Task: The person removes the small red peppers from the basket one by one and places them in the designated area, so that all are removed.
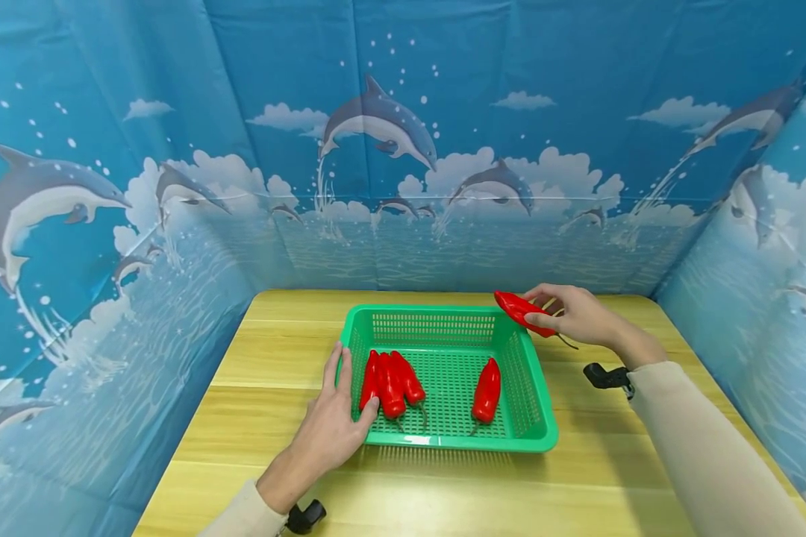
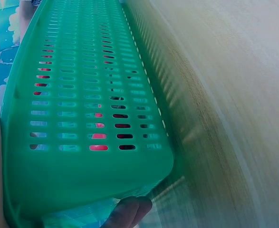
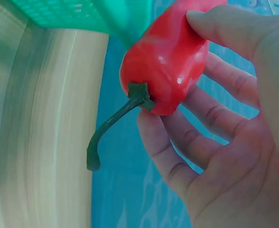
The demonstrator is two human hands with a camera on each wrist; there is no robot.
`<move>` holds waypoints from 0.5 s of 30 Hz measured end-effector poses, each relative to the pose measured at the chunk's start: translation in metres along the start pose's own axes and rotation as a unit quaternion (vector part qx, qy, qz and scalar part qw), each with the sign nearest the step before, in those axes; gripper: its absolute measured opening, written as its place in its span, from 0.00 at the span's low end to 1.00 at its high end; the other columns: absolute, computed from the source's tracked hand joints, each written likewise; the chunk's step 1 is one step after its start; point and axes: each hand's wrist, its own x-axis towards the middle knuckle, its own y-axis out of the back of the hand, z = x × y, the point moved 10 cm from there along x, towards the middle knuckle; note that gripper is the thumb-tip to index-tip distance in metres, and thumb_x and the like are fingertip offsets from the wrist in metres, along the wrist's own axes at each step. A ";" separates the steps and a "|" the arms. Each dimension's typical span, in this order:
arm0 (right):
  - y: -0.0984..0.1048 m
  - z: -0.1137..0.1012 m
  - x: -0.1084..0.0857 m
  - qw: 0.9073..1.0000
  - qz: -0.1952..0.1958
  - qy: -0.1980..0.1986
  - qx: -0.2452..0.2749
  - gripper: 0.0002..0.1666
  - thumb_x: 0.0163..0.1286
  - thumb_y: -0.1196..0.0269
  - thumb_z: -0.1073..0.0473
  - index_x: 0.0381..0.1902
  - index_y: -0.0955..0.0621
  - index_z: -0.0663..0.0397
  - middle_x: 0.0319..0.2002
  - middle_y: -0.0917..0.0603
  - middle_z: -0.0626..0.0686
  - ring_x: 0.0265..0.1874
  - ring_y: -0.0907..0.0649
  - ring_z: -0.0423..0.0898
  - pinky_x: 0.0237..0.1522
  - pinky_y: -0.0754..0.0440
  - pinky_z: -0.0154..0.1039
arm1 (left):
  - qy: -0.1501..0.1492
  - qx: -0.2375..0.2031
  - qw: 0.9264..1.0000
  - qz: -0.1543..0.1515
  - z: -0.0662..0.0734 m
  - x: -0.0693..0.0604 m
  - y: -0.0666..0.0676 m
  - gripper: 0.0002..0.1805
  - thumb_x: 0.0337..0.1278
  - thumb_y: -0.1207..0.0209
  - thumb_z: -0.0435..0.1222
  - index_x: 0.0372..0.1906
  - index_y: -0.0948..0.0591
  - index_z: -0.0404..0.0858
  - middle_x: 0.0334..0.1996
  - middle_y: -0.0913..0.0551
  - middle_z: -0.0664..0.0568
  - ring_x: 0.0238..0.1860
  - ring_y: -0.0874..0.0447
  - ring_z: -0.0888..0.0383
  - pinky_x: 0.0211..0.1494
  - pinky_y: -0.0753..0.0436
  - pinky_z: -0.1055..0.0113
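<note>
My right hand [image 1: 574,317] pinches a red pepper [image 1: 520,309] between thumb and fingers, above the back right corner of a green plastic basket [image 1: 547,418]. In the right wrist view, the pepper's dark green stem [image 3: 115,116] hangs toward the table. My left hand [image 1: 336,421] grips the basket's front left corner, thumb over the rim, fingers along the left side. From the left wrist view, fingertips [image 2: 127,211] show below the corner. Three red peppers [image 1: 389,384] lie together at the basket's left; another red pepper [image 1: 487,391] lies apart on the right.
The basket stands on a wood-grain table [image 1: 275,358]. A blue curtain [image 1: 403,246] printed with dolphins hangs behind the table and along both sides. Each wrist wears a small black camera, such as the right wrist's camera [image 1: 604,375].
</note>
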 end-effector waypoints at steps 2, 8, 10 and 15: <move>0.002 0.005 -0.002 1.000 0.003 -0.007 0.003 0.28 0.89 0.30 0.51 0.76 0.17 0.60 0.61 0.09 0.64 0.54 0.07 0.57 0.44 0.07 0.45 | 0.001 0.002 1.000 0.000 0.000 0.000 0.001 0.56 0.86 0.37 0.52 0.98 0.57 0.35 1.00 0.64 0.47 0.14 0.28 0.58 0.33 0.24 0.62; 0.006 0.024 -0.011 0.999 0.008 -0.029 0.017 0.29 0.90 0.32 0.49 0.77 0.18 0.61 0.60 0.09 0.64 0.54 0.07 0.56 0.44 0.07 0.44 | 0.001 -0.001 1.000 0.000 0.000 -0.001 0.001 0.56 0.86 0.37 0.52 0.98 0.56 0.34 1.00 0.64 0.47 0.14 0.28 0.57 0.36 0.24 0.61; 0.006 0.032 -0.013 0.999 0.010 -0.039 0.021 0.29 0.90 0.32 0.49 0.77 0.18 0.61 0.60 0.09 0.64 0.55 0.07 0.57 0.45 0.06 0.46 | 0.001 -0.001 1.000 0.000 0.000 -0.001 0.000 0.56 0.87 0.37 0.52 0.98 0.56 0.35 1.00 0.64 0.47 0.15 0.28 0.57 0.36 0.23 0.60; 0.005 0.052 -0.019 0.997 0.013 -0.064 0.035 0.29 0.90 0.32 0.48 0.77 0.18 0.61 0.62 0.10 0.66 0.56 0.07 0.59 0.45 0.06 0.44 | 0.001 0.007 1.000 0.001 -0.001 0.000 0.001 0.56 0.87 0.37 0.53 0.98 0.56 0.34 1.00 0.63 0.47 0.15 0.27 0.58 0.40 0.19 0.56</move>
